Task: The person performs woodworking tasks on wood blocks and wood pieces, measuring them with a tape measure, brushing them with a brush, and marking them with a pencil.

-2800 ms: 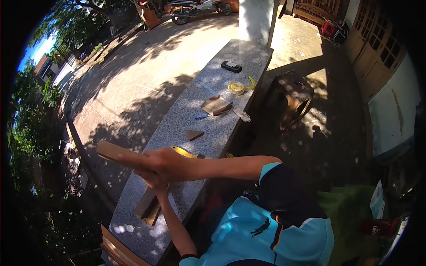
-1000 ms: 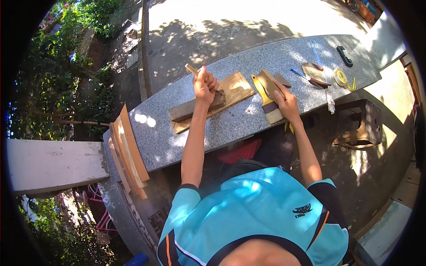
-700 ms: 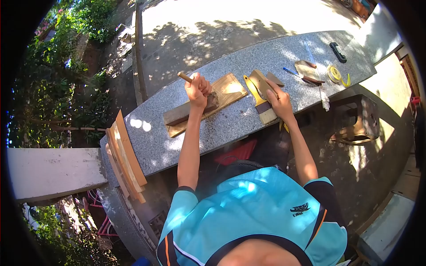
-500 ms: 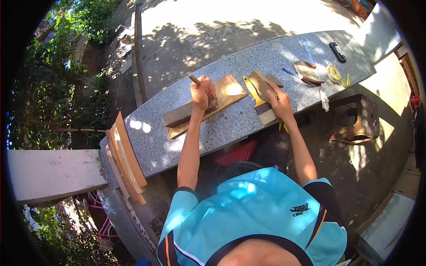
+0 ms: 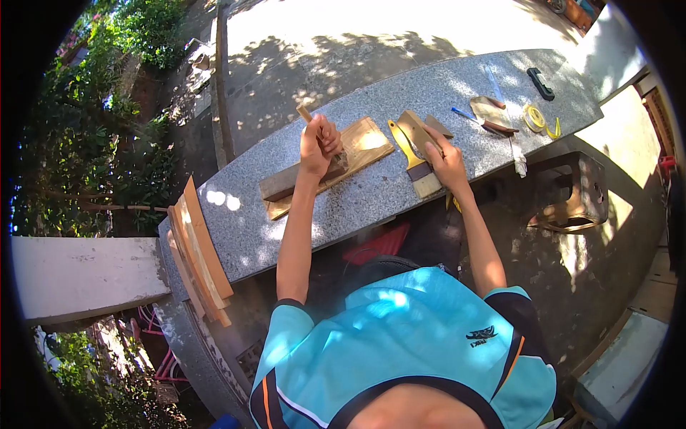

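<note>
My left hand (image 5: 319,145) is closed in a fist round a wooden-handled tool (image 5: 304,113). Its handle sticks out above the fist, leaning left; the lower end is hidden. Under that hand, a long dark wooden block (image 5: 289,181) lies across a lighter wooden board (image 5: 366,141). My right hand (image 5: 447,161) has its fingers over the edge of a flat brown wooden piece (image 5: 412,129). Just left of that piece lies a paintbrush (image 5: 406,146) with a yellow handle and pale bristles. A smaller brown piece (image 5: 439,126) shows behind the right fingers.
On the grey stone slab (image 5: 343,214) lie a blue pen (image 5: 463,114), a yellow tape roll (image 5: 533,117) and a black clamp-like tool (image 5: 541,84). Curved wooden strips (image 5: 202,250) rest at the left end. A crate (image 5: 569,191) stands below on the right.
My left hand has shifted slightly left and up, and the handle in it leans further left. My right hand stays on the flat wooden piece. The whole view has shifted slightly.
</note>
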`<state>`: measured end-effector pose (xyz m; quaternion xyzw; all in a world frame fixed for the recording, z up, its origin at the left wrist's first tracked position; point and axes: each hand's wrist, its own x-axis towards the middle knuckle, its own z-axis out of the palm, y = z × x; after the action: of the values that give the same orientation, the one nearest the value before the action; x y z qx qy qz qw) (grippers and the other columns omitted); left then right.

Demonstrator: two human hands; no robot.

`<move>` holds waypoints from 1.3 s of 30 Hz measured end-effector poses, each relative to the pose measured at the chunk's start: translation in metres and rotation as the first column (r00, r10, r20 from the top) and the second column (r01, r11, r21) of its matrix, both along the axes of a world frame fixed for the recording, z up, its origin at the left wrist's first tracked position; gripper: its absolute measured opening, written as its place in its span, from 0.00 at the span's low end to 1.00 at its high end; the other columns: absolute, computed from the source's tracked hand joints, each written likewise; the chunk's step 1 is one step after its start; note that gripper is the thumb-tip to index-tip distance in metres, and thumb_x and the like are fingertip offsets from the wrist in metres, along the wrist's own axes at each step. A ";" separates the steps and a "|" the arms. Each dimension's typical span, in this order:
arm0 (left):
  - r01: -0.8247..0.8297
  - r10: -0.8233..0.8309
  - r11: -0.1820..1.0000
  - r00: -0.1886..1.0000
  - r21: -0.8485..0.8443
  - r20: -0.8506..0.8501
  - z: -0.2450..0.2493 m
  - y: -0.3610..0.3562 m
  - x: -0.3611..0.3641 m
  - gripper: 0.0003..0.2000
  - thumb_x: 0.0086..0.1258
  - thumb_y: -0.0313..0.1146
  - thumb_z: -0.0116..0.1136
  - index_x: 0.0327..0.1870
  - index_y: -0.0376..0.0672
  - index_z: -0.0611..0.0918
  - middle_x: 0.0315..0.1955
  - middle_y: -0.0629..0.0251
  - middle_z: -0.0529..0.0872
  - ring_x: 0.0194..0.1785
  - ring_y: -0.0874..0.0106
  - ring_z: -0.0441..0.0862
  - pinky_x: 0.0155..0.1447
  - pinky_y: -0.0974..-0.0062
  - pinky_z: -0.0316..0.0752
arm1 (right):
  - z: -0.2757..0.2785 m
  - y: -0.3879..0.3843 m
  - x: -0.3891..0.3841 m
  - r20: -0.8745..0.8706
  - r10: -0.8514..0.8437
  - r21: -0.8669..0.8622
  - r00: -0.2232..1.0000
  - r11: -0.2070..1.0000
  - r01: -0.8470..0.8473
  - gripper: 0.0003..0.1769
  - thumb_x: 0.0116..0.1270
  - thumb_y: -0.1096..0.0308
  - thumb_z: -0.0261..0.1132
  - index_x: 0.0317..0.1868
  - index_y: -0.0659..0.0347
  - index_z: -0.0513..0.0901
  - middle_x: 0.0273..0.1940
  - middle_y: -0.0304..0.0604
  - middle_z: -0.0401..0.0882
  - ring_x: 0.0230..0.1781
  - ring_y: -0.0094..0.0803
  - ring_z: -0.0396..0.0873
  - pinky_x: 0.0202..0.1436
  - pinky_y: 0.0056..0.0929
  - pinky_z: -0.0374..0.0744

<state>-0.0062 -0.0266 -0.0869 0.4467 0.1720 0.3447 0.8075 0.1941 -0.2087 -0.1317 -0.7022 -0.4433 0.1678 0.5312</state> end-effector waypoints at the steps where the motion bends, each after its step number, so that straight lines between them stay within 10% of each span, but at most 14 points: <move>1: 0.031 -0.031 0.999 0.999 0.038 0.015 0.002 -0.002 -0.002 0.19 0.68 0.48 0.45 0.19 0.46 0.65 0.13 0.74 0.58 0.17 0.81 0.55 0.21 0.81 0.53 | 0.001 0.000 0.000 0.005 0.000 0.005 1.000 1.000 0.000 0.20 0.63 0.60 0.55 0.54 0.54 0.74 0.36 0.55 0.81 0.38 0.44 0.82 0.41 0.33 0.76; 22: -0.254 0.250 0.966 0.965 0.046 0.081 -0.004 -0.011 -0.006 0.20 0.68 0.50 0.48 0.22 0.44 0.70 0.13 0.76 0.56 0.14 0.83 0.50 0.18 0.82 0.48 | 0.000 0.001 -0.001 0.005 0.001 0.009 1.000 1.000 -0.001 0.20 0.63 0.61 0.55 0.55 0.54 0.74 0.38 0.55 0.80 0.40 0.46 0.81 0.44 0.33 0.76; 39: -0.129 0.103 0.984 0.975 0.126 0.199 -0.011 0.001 -0.007 0.24 0.69 0.56 0.41 0.19 0.46 0.67 0.09 0.77 0.54 0.12 0.83 0.48 0.16 0.83 0.45 | 0.000 0.001 -0.002 0.024 0.000 0.034 1.000 0.999 -0.001 0.20 0.63 0.62 0.56 0.55 0.56 0.74 0.33 0.55 0.81 0.36 0.42 0.82 0.40 0.33 0.76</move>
<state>-0.0127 -0.0256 -0.0981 0.4554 0.0952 0.4438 0.7659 0.1924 -0.2074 -0.1321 -0.6951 -0.4525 0.1518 0.5376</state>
